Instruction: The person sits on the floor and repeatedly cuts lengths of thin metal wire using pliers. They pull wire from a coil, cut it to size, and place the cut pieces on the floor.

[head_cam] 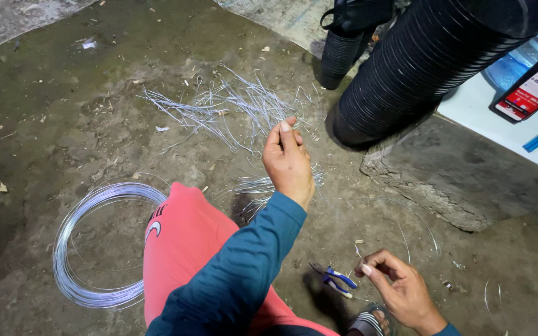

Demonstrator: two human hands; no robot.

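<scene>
My left hand [289, 163], on a teal-sleeved arm, reaches forward over the dirt floor. Its thumb and forefinger are pinched together, seemingly on a short piece of wire. Just beyond it lies a loose pile of cut wire pieces [231, 109]. A smaller bundle of wire [258, 186] lies under the wrist. My right hand [400, 289] is low at the right, and its fingertips pinch a thin wire strand [406, 239] that arcs over the ground. Blue-handled pliers [334, 280] lie on the floor just left of that hand. My pink-clad knee [185, 242] sits between the hands and the coil.
A large coil of silver wire [91, 246] lies on the ground at the left. A long stack of black plastic pots [431, 62] leans at the upper right over a concrete slab [462, 180]. On the white surface [474, 109] beyond are a phone [533, 90] and a blue lighter [535, 142].
</scene>
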